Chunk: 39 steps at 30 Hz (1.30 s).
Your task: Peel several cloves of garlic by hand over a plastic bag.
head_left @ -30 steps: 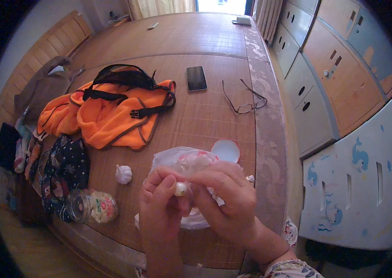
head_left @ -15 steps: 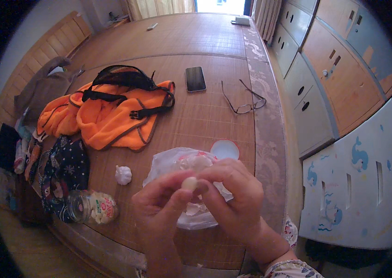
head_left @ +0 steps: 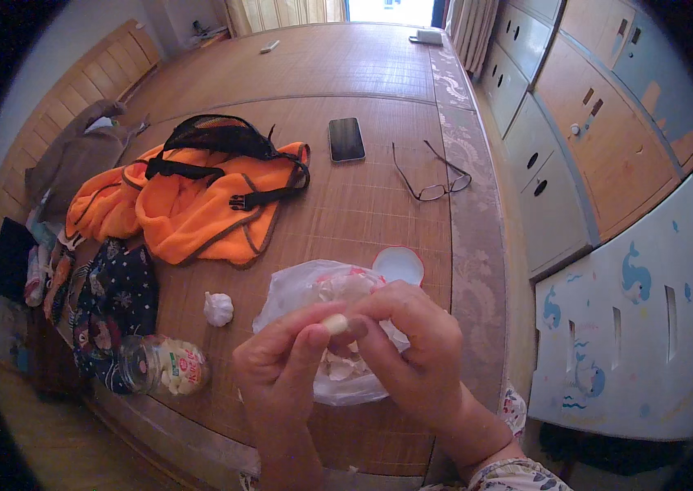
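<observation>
A pale garlic clove is pinched between the thumb and fingers of my left hand. My right hand is closed at the clove's other end, thumb and forefinger pressed together against it. Both hands hang over a white plastic bag strewn with papery garlic skins. To the left of the bag sits a whole garlic bulb. Further left, a clear jar with peeled cloves inside lies on its side. A round white lid with a red rim rests just beyond my right hand.
Everything lies on a bamboo mat. An orange cloth with black straps, a dark patterned cloth, a phone and eyeglasses are spread about. Cabinets line the right side; a wooden headboard stands left.
The clove has turned from upright to lying more sideways between my fingertips. My right hand has shifted very slightly left; the other things have stayed put.
</observation>
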Each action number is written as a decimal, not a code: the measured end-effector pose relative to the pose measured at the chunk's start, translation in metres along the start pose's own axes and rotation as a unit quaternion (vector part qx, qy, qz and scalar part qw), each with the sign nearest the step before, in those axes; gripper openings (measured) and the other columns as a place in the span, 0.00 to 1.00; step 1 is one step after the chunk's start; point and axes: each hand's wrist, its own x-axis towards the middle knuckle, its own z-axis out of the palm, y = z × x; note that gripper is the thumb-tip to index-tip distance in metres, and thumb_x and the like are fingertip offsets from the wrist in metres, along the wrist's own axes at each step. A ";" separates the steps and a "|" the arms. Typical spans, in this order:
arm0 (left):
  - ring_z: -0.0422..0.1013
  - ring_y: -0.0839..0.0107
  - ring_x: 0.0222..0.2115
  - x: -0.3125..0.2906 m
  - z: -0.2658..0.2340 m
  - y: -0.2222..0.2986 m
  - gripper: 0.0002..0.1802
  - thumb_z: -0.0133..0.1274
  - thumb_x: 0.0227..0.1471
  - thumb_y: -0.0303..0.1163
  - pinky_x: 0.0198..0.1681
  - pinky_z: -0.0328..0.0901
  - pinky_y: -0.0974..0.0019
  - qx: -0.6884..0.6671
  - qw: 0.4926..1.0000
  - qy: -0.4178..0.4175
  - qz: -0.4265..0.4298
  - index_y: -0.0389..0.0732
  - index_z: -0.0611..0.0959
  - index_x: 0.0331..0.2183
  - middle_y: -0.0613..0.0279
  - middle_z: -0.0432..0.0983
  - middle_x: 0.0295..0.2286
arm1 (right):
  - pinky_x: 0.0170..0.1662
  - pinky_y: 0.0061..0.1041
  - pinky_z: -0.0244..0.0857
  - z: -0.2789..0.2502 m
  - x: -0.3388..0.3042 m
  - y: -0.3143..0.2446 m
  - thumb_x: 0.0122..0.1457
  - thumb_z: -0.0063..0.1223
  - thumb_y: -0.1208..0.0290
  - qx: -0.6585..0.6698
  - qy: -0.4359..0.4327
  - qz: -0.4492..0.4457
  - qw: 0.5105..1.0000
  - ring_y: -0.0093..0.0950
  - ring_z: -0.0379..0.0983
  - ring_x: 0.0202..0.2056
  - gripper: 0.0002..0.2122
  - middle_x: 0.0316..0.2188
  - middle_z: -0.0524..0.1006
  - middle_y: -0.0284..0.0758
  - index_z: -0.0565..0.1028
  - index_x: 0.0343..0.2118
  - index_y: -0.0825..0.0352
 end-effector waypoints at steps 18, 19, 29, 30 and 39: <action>0.75 0.75 0.26 0.001 0.002 0.003 0.15 0.56 0.59 0.33 0.31 0.69 0.73 0.049 0.999 -0.001 -0.008 0.29 0.84 0.39 0.57 0.81 0.29 | 0.32 0.25 0.68 0.001 -0.003 0.001 0.53 0.56 0.82 -0.050 0.000 0.016 0.999 0.27 0.76 0.28 0.03 0.25 0.78 0.36 0.77 0.30 0.69; 0.74 0.75 0.26 0.001 0.001 0.005 0.16 0.55 0.59 0.35 0.30 0.68 0.73 0.067 0.998 -0.004 -0.021 0.28 0.84 0.39 0.57 0.81 0.28 | 0.32 0.25 0.68 0.001 -0.003 0.001 0.53 0.56 0.82 -0.046 -0.004 0.022 0.999 0.27 0.76 0.27 0.02 0.25 0.78 0.36 0.77 0.30 0.69; 0.72 0.75 0.20 0.005 0.004 -0.006 0.15 0.50 0.63 0.34 0.25 0.66 0.72 -0.098 0.991 0.029 -0.090 0.30 0.82 0.35 0.60 0.77 0.22 | 0.32 0.34 0.63 0.005 -0.003 -0.002 0.56 0.55 0.77 0.081 -0.022 0.087 0.993 0.35 0.72 0.27 0.02 0.23 0.75 0.37 0.76 0.30 0.70; 0.72 0.75 0.20 0.005 0.003 -0.007 0.15 0.49 0.63 0.34 0.24 0.67 0.72 -0.097 0.991 0.026 -0.090 0.29 0.81 0.35 0.59 0.77 0.22 | 0.32 0.34 0.63 0.006 -0.004 -0.001 0.56 0.56 0.77 0.079 -0.026 0.088 0.993 0.35 0.72 0.26 0.03 0.23 0.75 0.37 0.76 0.31 0.70; 0.72 0.75 0.19 0.007 0.005 -0.007 0.14 0.47 0.64 0.33 0.22 0.67 0.73 -0.112 0.989 0.015 -0.091 0.30 0.80 0.34 0.59 0.77 0.22 | 0.32 0.34 0.63 0.004 -0.001 -0.003 0.56 0.57 0.76 0.060 -0.028 0.073 0.995 0.35 0.72 0.27 0.04 0.23 0.75 0.36 0.77 0.33 0.70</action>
